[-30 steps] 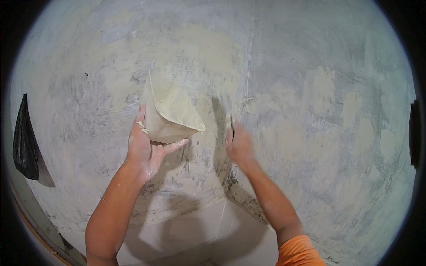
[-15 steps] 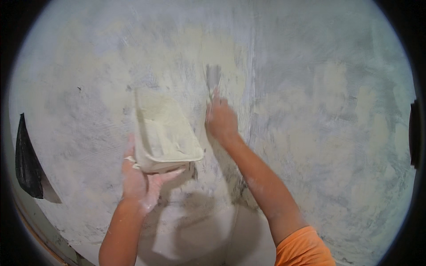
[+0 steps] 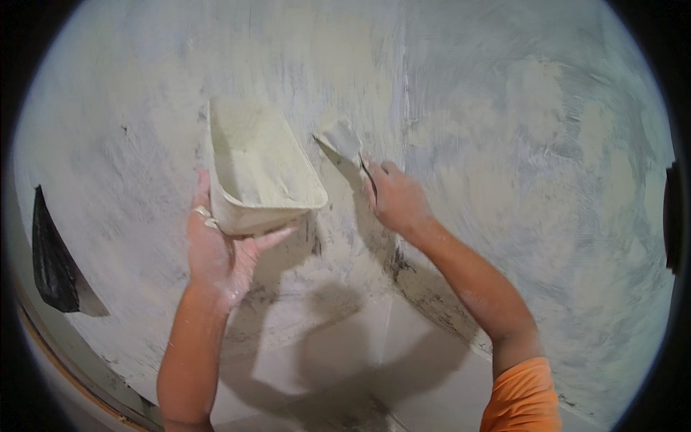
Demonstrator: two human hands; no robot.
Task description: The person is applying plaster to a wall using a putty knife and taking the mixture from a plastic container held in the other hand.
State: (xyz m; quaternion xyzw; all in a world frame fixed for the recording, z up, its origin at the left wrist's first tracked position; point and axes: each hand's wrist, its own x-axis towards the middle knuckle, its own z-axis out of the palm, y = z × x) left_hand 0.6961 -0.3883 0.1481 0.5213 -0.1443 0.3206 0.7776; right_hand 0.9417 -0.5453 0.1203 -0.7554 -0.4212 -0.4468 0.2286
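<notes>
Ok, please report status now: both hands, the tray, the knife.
Left hand holds putty tray from below. Right hand grips putty knife, blade on wall. Nothing between them.

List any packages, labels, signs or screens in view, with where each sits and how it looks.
No packages, labels, signs or screens show.
Nearest to a container: an open, unmarked tray caked in pale plaster, held in the left hand against the plastered wall.
The right hand holds a putty knife, also unmarked.
</notes>
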